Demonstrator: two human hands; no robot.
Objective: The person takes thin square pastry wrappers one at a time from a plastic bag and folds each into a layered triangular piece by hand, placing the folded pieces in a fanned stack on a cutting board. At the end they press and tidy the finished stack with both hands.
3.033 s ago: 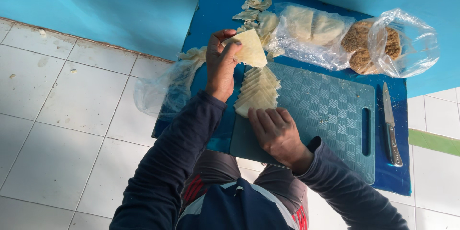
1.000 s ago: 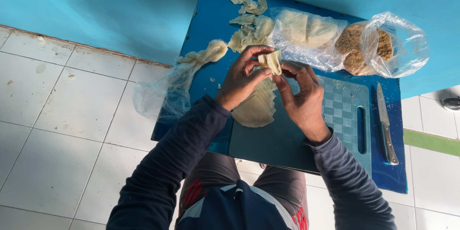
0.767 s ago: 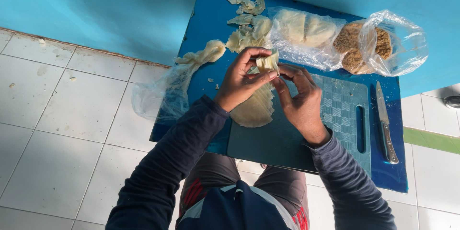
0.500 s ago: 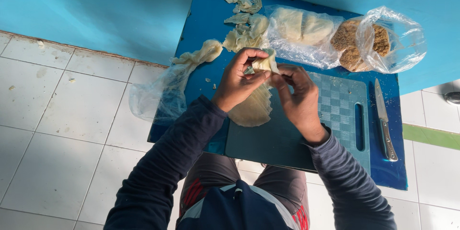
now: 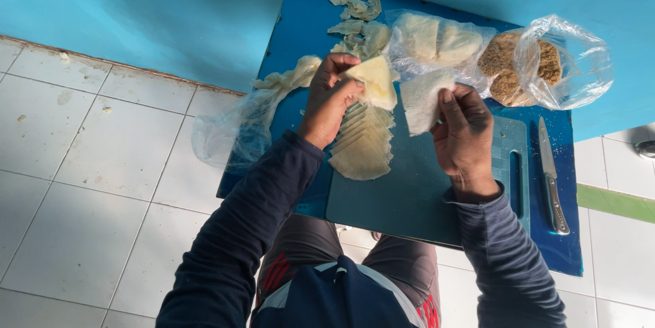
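Observation:
My left hand point(image 5: 329, 99) pinches a pale yellow triangular wrapper sheet point(image 5: 374, 82) above a fanned stack of the same sheets point(image 5: 361, 150). My right hand point(image 5: 465, 133) holds a separate whiter sheet point(image 5: 421, 99) a little to the right, apart from the first. Both hands hover over a dark green cutting board point(image 5: 416, 195) that lies on a small blue table point(image 5: 546, 246).
At the table's far side are torn pale scraps point(image 5: 355, 17), a clear bag of more sheets point(image 5: 437, 38) and an open clear bag of brown filling point(image 5: 532, 65). A knife point(image 5: 551, 178) lies right of the board. An empty clear bag point(image 5: 228, 130) hangs off the left edge over white floor tiles.
The hands were together on one folded piece; they have drawn apart, and each now holds its own sheet, left toward the stack, right to the right.

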